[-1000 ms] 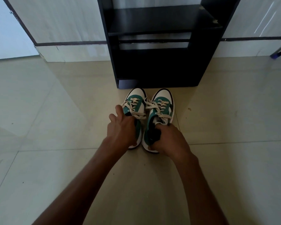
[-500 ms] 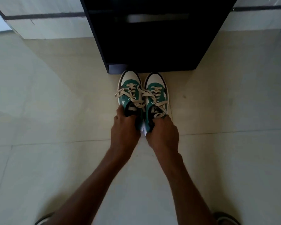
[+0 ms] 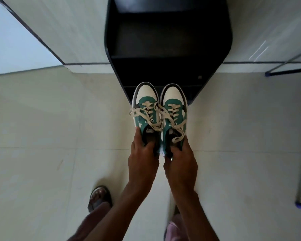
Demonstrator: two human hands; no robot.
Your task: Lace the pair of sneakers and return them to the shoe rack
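Note:
Two green-and-white sneakers with cream laces hang side by side in the air, toes pointing at the black shoe rack (image 3: 167,40). My left hand (image 3: 142,157) grips the heel of the left sneaker (image 3: 144,108). My right hand (image 3: 181,162) grips the heel of the right sneaker (image 3: 175,110). Both are laced, with loose lace ends crossing between them. The toes reach the rack's bottom front edge. The rack's dark shelves show nothing on them.
Pale floor tiles (image 3: 50,136) spread all around. My sandalled foot (image 3: 99,197) stands on the tiles below left of the hands. A blue-footed metal frame (image 3: 285,72) stands at the right, against the wall. A white wall runs behind the rack.
Both hands have lifted the sneakers off the floor and hold them higher, in front of the rack. The view has risen and tilted down, so my foot shows.

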